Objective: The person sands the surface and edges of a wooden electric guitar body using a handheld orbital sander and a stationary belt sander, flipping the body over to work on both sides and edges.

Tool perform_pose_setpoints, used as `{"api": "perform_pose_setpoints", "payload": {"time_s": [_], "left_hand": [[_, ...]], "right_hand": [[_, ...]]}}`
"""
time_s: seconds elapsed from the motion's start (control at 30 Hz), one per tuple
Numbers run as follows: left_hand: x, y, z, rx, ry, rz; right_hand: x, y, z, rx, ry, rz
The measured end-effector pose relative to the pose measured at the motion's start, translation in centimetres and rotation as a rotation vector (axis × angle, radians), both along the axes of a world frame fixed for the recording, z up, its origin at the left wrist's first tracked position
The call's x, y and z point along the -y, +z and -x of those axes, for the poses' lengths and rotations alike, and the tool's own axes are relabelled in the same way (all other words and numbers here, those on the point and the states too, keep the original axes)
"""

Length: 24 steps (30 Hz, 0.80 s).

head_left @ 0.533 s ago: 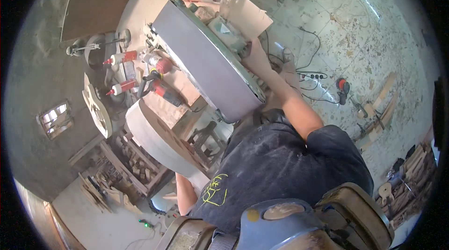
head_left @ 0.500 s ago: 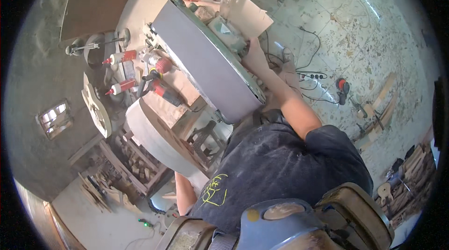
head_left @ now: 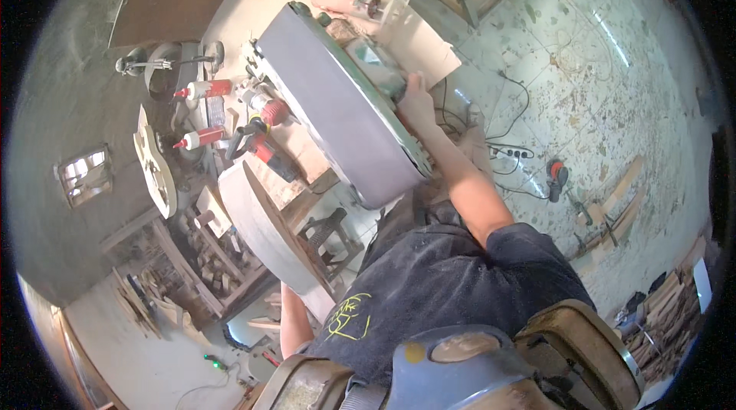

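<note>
In front of me stands a belt sander (head_left: 333, 103) with a wide grey-purple belt and a green body. My right hand (head_left: 415, 101) reaches along its far right side, fingers curled at the dark end of the green motor housing (head_left: 372, 63). Down on my left is a large curved wooden piece (head_left: 261, 226), pale and broad, standing off the floor close to my torso. My left forearm (head_left: 294, 323) passes behind this piece, which hides the hand and its fingers.
Two red-and-white bottles (head_left: 205, 89), a red power tool (head_left: 270, 157) and another red-ended tool (head_left: 272, 109) lie left of the sander. A pink tool (head_left: 345, 3) lies behind it. Cables (head_left: 515, 151) and an orange-black sander (head_left: 557, 178) are on the floor at right.
The view has shifted a little, moving the sander slightly right and down in the picture. The curved wooden piece has shifted right and looks more upright. My right hand stays at the motor.
</note>
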<state>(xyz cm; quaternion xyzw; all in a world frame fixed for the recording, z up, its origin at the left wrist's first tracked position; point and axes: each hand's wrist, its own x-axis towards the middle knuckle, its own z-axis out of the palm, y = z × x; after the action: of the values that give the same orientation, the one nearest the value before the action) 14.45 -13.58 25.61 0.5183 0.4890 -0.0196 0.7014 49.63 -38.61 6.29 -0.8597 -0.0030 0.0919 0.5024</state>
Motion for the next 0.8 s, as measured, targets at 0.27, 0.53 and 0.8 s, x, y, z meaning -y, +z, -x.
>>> {"api": "perform_pose_setpoints", "payload": {"time_s": [0.27,0.53,0.8], "left_hand": [[1.1,0.1,-2.0,0.156,-0.047,-0.025],[-1.1,1.9,-10.1,0.147,-0.144,-0.108],[-5.2,7.0,-21.2,-0.268,-0.460,-0.764]], "right_hand": [[2.4,4.6,-7.5,0.220,0.510,0.271],[2.3,22.3,-10.3,0.424,0.397,-0.790],[-1.0,30.7,-11.6,0.377,1.059,0.049]]}}
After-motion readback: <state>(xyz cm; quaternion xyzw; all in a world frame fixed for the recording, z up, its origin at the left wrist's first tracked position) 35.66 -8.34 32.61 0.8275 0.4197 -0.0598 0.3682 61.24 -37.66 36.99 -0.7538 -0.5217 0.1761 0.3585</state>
